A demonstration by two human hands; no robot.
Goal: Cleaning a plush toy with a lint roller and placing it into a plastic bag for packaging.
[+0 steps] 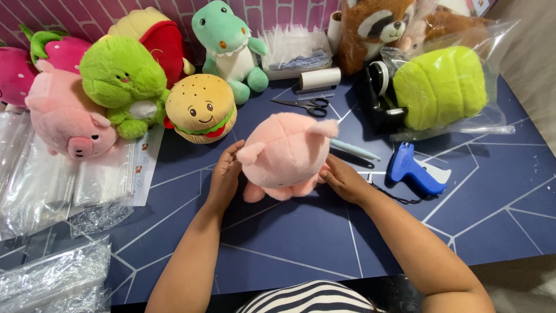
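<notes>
A round, fuzzy pink pig plush [285, 155] sits on the dark blue surface [301, 243], clamped between the 2 hands: the left hand [225, 174] presses its side, the right hand [341, 178] cups the opposite flank. Just right of the right hand lies a blue plastic tagging gun [414, 172]. Beyond the hands lie steel scissors [306, 105] and a soft burger plush [201, 108]. Far right, a lime green plush sits in a clear bag [441, 87]. Left of the left hand, crinkly clear bags [52, 185] lie stacked.
</notes>
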